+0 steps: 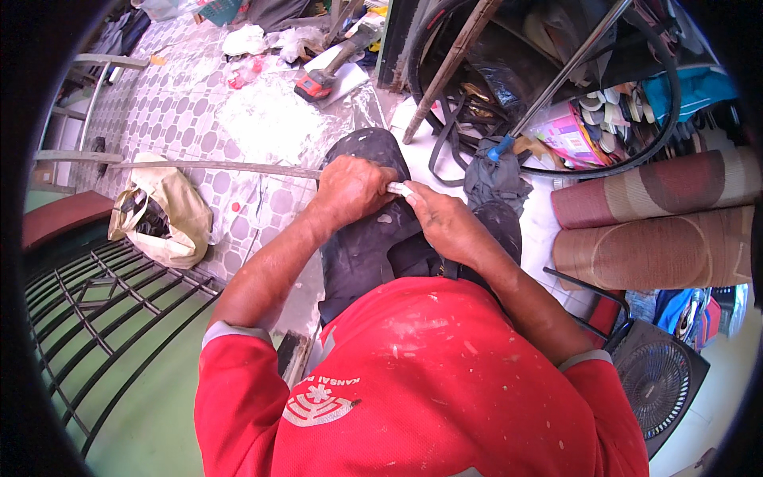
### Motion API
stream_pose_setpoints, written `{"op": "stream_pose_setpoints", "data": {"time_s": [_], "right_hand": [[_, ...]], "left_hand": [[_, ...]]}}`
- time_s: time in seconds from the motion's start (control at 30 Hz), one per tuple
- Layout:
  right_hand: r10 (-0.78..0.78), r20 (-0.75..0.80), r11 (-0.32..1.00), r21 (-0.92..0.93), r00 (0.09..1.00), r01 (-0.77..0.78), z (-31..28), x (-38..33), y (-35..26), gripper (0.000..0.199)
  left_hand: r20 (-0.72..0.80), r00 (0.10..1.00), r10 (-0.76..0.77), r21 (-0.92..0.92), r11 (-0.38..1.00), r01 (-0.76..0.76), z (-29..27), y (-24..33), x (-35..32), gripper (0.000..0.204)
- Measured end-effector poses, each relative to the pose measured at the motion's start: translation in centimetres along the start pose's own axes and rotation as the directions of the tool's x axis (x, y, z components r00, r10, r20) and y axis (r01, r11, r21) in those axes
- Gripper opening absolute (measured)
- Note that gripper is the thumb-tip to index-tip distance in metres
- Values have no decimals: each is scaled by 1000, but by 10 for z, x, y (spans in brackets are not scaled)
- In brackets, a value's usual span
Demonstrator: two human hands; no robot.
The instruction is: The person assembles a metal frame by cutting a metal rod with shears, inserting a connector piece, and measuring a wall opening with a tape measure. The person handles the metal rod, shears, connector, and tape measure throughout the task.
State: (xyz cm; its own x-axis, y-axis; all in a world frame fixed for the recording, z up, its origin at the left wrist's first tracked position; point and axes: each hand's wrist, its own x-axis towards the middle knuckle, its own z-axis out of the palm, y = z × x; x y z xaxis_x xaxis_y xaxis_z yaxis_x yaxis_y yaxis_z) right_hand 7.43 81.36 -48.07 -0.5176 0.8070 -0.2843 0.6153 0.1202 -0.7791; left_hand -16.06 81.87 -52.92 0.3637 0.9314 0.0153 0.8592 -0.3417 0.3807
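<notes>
My left hand (350, 188) is closed in a fist around a long, thin greyish strip (238, 166) that reaches far out to the left. Between my two hands a short whitish end piece (396, 188) shows. My right hand (442, 221) pinches it between thumb and fingers. Whether this piece and the strip are one length is hidden inside my left fist. Both hands are held close together over my dark trousers (362, 238), which carry pale smudges.
A red-and-black cordless power tool (316, 84) lies ahead on the tiled floor (211, 139). Left are an open cream bag (184, 215) and a black metal grille (111, 318). Right are a wooden pole (453, 67), rolled rugs (660, 256) and a black fan (653, 380).
</notes>
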Motion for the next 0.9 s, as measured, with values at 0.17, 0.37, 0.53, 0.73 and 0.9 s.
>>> {"op": "stream_pose_setpoints", "data": {"time_s": [0.17,0.37,0.53,0.73,0.9], "right_hand": [[-45,64,990,-134,997,54,-12,6,-5,37],[-33,264,986,-150,964,75,-35,22,0,43],[18,374,950,-297,927,101,-51,42,-13,51],[287,468,932,-337,836,-132,-71,56,-52,43],[205,519,977,-151,830,-148,-80,56,-38,34]], "left_hand": [[-8,1000,-7,-31,999,7,-2,3,1,24],[38,999,-5,-7,1000,5,-9,3,-1,22],[51,999,12,-12,1000,-12,-15,2,4,21],[163,983,90,-91,993,-76,-31,-5,19,27],[107,976,187,-179,970,-166,-37,-3,22,34]]}}
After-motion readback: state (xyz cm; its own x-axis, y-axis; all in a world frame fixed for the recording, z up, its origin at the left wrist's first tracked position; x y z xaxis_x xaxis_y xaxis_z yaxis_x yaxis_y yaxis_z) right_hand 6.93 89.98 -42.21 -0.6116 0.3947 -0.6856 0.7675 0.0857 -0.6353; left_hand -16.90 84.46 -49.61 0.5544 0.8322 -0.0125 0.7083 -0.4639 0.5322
